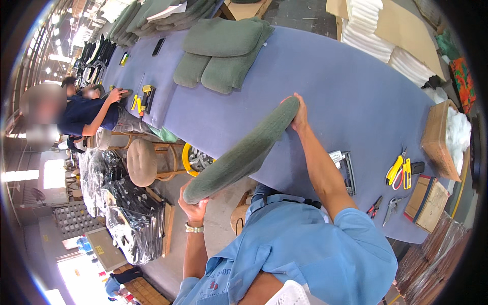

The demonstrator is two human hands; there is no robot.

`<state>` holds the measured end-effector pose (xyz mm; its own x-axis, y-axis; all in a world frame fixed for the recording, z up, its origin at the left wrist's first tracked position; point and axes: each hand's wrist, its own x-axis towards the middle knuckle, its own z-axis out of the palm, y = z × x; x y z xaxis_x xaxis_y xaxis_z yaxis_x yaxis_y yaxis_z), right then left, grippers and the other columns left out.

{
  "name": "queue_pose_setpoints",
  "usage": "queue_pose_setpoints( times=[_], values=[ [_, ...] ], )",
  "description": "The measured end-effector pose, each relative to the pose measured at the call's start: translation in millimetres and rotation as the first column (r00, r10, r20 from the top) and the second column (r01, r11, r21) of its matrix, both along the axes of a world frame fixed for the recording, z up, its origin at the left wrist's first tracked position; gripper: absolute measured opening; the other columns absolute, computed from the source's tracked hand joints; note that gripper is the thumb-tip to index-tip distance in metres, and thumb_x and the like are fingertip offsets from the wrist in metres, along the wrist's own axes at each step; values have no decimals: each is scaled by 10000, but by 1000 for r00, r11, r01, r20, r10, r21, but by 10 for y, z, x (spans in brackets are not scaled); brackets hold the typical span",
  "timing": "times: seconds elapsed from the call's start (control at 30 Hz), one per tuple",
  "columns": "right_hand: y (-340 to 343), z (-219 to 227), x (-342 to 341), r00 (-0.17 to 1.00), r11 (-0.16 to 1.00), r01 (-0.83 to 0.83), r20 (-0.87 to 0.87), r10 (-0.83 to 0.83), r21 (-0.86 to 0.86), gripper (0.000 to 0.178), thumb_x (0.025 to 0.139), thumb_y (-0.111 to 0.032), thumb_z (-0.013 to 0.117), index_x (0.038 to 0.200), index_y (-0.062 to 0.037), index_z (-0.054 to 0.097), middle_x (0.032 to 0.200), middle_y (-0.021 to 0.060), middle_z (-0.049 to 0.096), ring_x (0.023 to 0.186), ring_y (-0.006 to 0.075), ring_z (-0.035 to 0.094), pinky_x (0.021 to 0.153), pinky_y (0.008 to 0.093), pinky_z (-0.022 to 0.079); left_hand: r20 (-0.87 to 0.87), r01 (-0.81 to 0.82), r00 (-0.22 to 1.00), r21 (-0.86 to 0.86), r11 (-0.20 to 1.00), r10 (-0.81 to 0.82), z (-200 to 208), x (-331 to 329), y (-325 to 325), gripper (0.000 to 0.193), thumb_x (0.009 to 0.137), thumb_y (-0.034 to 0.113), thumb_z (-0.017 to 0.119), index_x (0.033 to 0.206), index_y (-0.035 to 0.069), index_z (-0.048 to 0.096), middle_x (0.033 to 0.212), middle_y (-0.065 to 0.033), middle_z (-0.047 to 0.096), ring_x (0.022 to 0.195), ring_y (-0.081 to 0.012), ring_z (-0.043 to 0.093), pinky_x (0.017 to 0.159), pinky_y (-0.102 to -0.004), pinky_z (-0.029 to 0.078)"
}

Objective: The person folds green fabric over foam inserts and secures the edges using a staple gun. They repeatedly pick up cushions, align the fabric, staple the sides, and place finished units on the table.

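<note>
A green fabric-covered cushion [241, 150] is held up between my two hands, tilted on edge over the near side of the table. My left hand [194, 204] grips its lower left end, with the fingers partly behind it. At the far right end, my right hand [301, 114] is closed around the edge; some of its fingers are hidden. Beyond the cushion, several similar green cushions [223, 40] are stacked on the blue-grey table [335, 101]. To the right of my right forearm lies a metal staple gun [345, 170].
Pliers [375, 207], yellow-handled cutters [394, 170] and a box of white stuffing [439, 137] are at the right. A yellow-rimmed bucket [190, 160] stands past the table edge. Another person [91, 114] works at the left, near a nail gun [147, 99]. Wrapped stacks [132, 223] stand on the floor.
</note>
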<state>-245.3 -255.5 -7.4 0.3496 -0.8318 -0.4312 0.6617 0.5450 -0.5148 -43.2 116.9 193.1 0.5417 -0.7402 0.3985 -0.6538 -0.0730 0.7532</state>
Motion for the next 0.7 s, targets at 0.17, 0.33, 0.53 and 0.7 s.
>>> queue_pose_setpoints(
  times=[0.17,0.33,0.53,0.7],
  values=[
    [-440,1234,-371,967,924,112,-175,-186,-365,384,1010,-437,573,867,-85,630,836,-2,579,792,150,539,770,331,456,-156,59,987,131,990,-38,-245,81,201,703,787,337,922,1273,-66,613,1105,-111,736,1007,-193,693,902,-353,541],
    [-341,2809,-837,742,644,-120,-499,-448,-756,524,1044,-429,481,765,-35,686,765,83,664,742,220,612,716,382,494,11,149,988,194,970,-154,-200,-323,-662,712,753,223,934,1346,7,604,1224,-174,715,1117,-270,697,978,-400,537],
    [133,2723,-619,555,286,-297,-408,-725,-911,504,1057,-313,395,766,-47,708,786,149,676,782,353,594,763,456,447,4,239,968,309,921,-252,-220,-1127,-1425,699,881,412,802,1411,35,546,1242,-234,689,1138,-412,679,939,-462,549],
    [221,2867,-362,484,181,-317,-323,-813,-931,471,1059,-265,372,760,-69,679,770,112,649,807,343,580,816,443,439,-11,224,974,230,947,-227,181,-1122,-1676,679,931,457,736,1414,25,534,1208,-254,693,1106,-434,683,918,-496,543]
  ],
)
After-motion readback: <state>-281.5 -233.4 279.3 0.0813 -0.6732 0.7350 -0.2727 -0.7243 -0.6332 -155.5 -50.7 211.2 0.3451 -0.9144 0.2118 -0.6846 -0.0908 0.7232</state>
